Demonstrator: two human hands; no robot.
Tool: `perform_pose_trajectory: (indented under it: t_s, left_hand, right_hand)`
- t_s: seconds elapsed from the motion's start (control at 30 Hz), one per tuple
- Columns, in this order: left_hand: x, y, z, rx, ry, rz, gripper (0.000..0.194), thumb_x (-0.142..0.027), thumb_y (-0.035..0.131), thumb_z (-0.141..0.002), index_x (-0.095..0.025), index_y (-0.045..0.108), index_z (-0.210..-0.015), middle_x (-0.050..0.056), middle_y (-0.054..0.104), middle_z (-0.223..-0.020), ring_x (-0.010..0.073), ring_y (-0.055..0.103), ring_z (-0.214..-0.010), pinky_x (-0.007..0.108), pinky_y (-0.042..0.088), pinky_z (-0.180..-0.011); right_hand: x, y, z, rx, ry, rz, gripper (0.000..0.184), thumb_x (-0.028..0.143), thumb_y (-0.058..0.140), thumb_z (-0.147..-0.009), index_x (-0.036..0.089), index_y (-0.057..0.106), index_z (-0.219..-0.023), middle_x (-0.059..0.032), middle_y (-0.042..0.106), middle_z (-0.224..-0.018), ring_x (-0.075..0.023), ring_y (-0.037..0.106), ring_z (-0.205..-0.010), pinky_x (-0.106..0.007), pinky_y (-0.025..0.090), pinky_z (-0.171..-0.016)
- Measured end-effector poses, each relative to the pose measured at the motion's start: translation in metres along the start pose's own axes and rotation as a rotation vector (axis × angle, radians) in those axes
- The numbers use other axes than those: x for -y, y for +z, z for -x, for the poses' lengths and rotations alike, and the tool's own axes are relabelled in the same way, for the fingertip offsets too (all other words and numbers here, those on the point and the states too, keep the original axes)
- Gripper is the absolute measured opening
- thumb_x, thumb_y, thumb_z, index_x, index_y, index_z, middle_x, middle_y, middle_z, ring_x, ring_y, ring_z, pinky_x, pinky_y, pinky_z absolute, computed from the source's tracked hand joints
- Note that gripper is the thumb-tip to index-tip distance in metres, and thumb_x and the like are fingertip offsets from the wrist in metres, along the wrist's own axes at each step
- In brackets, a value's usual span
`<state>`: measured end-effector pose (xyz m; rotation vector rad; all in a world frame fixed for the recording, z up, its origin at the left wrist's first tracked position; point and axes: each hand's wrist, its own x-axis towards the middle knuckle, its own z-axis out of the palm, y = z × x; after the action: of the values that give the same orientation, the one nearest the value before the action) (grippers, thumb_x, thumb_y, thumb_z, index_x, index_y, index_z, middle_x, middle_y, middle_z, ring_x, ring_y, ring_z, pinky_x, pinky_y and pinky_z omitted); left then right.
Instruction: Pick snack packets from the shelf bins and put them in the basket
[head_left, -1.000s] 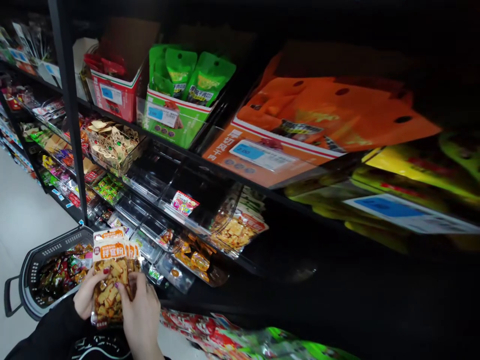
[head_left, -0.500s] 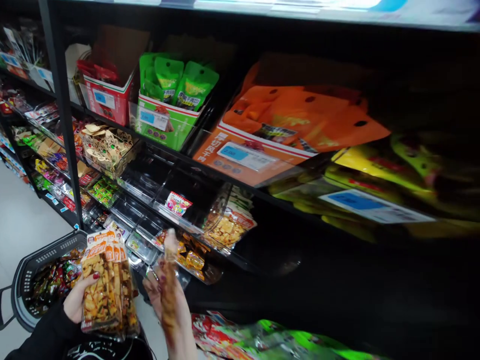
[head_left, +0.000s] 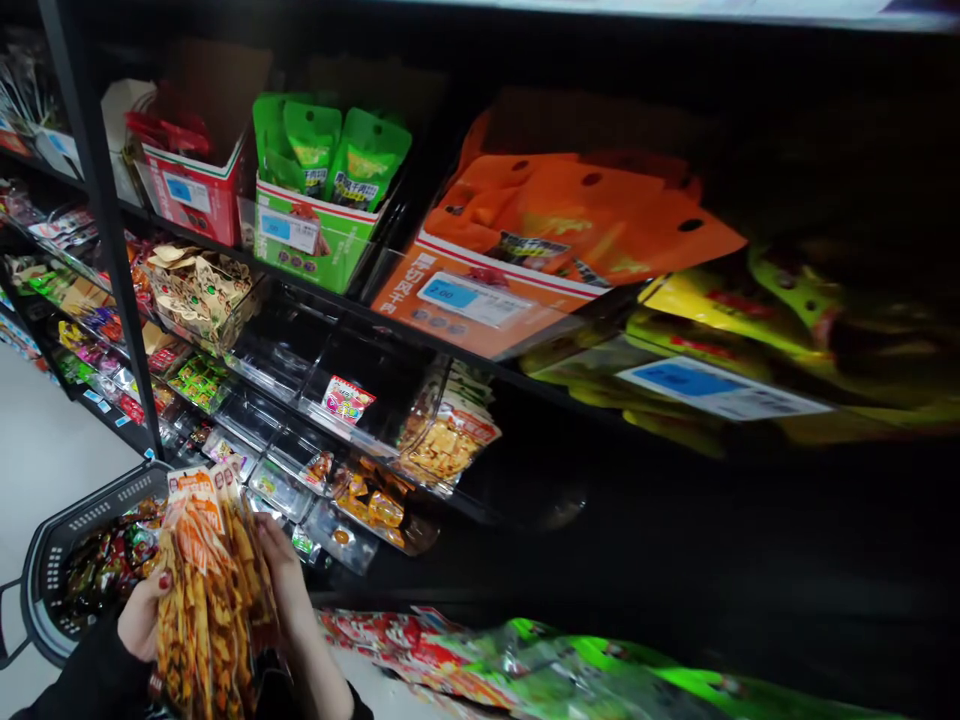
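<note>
A thick stack of clear snack packets (head_left: 206,590) with orange-and-white tops is held low in front of me, at the lower left of the head view. My left hand (head_left: 142,612) is closed round the left side of the stack, thumb on the front. My right hand (head_left: 286,575) grips the stack's right side; its fingertips are partly hidden behind the packets. The packets are fanned slightly, with brownish-yellow pieces showing through. Just behind and left of the stack, a grey shopping basket (head_left: 56,530) holds several dark, shiny packets.
Shelves rise ahead, with a black upright post (head_left: 105,220) at the left. Above are a green box (head_left: 307,245) and an orange box (head_left: 472,300) of pouches. Similar snack packets (head_left: 450,435) stand in a clear shelf bin. Bright green and red bags (head_left: 480,655) lie on the lower shelf.
My right hand has moved left with its single packet and now meets the stack in my left hand. The stack is now tilted and spread. The view has shifted slightly.
</note>
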<state>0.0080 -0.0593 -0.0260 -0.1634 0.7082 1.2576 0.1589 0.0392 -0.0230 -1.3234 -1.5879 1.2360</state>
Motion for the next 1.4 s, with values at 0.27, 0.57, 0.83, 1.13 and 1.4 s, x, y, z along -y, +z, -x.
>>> perform_pose_trajectory:
  t_s: [0.27, 0.57, 0.83, 1.13, 1.4]
  left_hand:
    - [0.003, 0.008, -0.001, -0.105, 0.095, 0.002, 0.043, -0.006, 0.07, -0.053, -0.02, 0.063, -0.094, 0.006, 0.069, -0.088, 0.0336, 0.06, -0.09, 0.044, 0.049, -0.081]
    - [0.003, 0.021, 0.002, -0.275, 0.171, -0.114, 0.058, -0.004, 0.074, -0.05, -0.019, 0.054, -0.102, 0.005, 0.07, -0.078, 0.0318, 0.062, -0.086, 0.041, 0.052, -0.075]
    - [-0.001, 0.021, -0.002, -0.307, 0.084, -0.158, 0.078, -0.006, 0.078, -0.051, -0.019, 0.041, -0.119, 0.007, 0.069, -0.083, 0.0323, 0.062, -0.086, 0.042, 0.052, -0.074]
    - [0.001, 0.029, -0.004, -0.329, -0.051, -0.119, 0.06, -0.01, 0.067, -0.068, -0.01, 0.039, -0.121, 0.015, 0.068, -0.086, 0.0333, 0.062, -0.086, 0.046, 0.05, -0.075]
    - [0.001, 0.022, 0.004, -0.305, -0.172, 0.018, 0.06, -0.014, 0.068, -0.068, -0.01, 0.043, -0.122, 0.015, 0.067, -0.093, 0.0338, 0.061, -0.089, 0.045, 0.05, -0.076]
  right_hand:
    - [0.023, -0.013, 0.0, 0.146, 0.01, -0.156, 0.026, 0.031, 0.042, -0.083, 0.018, 0.064, -0.087, -0.0042, 0.062, -0.082, -0.0158, 0.056, -0.078, -0.026, 0.045, -0.073]
    - [0.039, -0.016, 0.024, 0.161, 0.129, -0.42, 0.036, 0.039, 0.045, -0.085, 0.023, 0.052, -0.116, -0.0057, 0.053, -0.12, -0.0187, 0.048, -0.111, -0.033, 0.036, -0.095]
    - [0.017, -0.007, 0.04, 0.002, 0.11, -0.381, 0.037, 0.041, 0.038, -0.088, 0.02, 0.053, -0.114, -0.0073, 0.055, -0.114, -0.0187, 0.051, -0.106, -0.032, 0.038, -0.092]
    - [0.037, -0.028, 0.043, -0.165, -0.179, 0.095, 0.024, 0.032, 0.042, -0.084, 0.019, 0.054, -0.099, -0.0079, 0.047, -0.097, -0.02, 0.048, -0.092, -0.034, 0.041, -0.079]
    - [0.056, -0.001, 0.053, -0.008, -0.117, 0.279, 0.034, 0.024, 0.06, -0.07, 0.02, 0.05, -0.103, -0.0104, 0.036, -0.108, -0.0237, 0.045, -0.102, -0.036, 0.042, -0.087]
